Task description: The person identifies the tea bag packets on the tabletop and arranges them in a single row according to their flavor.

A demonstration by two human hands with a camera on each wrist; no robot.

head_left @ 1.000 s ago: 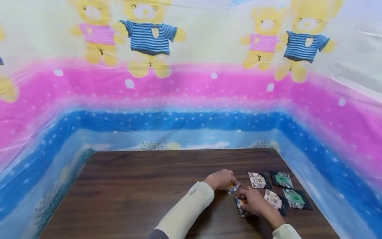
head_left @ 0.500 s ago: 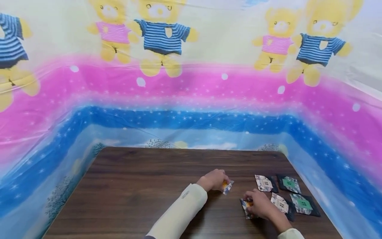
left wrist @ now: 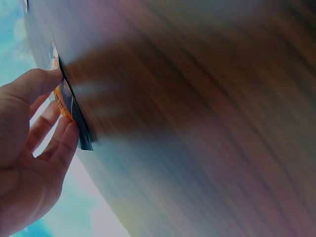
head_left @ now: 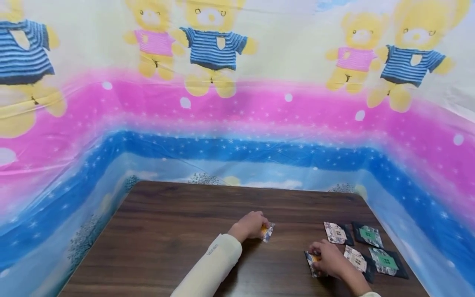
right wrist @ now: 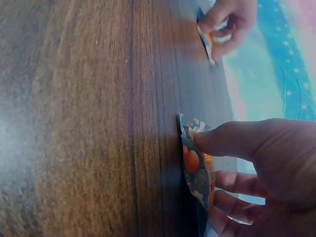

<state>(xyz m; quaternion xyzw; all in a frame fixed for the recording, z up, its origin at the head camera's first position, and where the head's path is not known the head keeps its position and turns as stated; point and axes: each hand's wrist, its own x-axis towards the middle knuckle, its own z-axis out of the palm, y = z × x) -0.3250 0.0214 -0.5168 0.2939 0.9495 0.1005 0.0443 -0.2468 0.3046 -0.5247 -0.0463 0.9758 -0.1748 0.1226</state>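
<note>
Small flat packets with a dark back and an orange patch lie under both hands. In the head view my left hand point(head_left: 252, 226) holds one such packet point(head_left: 268, 233) near the middle of the table. The left wrist view shows the thumb on one edge of this packet point(left wrist: 66, 96) and the fingers on the other. My right hand point(head_left: 330, 258) grips a second orange packet point(head_left: 311, 264) farther right and nearer the front. Close up, the thumb presses this packet point(right wrist: 195, 160) from one side, fingers along the other; it sits right at the tabletop.
On the right of the brown wooden table point(head_left: 185, 231), two packets with cream patches point(head_left: 335, 233) and two with green patches point(head_left: 386, 260) lie in a block beside my right hand. A curtain with printed bears point(head_left: 211, 49) surrounds the table's back and sides.
My left hand has moved left across the table with its packet, widening the gap between the hands. The right hand stays about where it was; the head view has turned left.
</note>
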